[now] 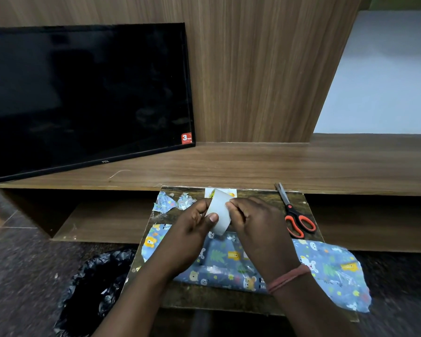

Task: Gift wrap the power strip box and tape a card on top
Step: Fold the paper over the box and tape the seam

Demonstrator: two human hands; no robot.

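Far left on my feed, a dark television (85, 93) leans on the wooden shelf (253, 164), with a black-lined bin (95, 288) on the floor below. Paper scraps (165, 203) lie at the small table's (301, 198) back-left corner. My left hand (192, 229) grips the tape roll (219, 212), thumb pressed on its face; my right hand (255, 220) pinches its edge, both together above the box in blue animal-print wrapping paper (229, 266). A card (210, 192) peeks out behind the roll. Orange-handled scissors (294, 212) lie rightmost.
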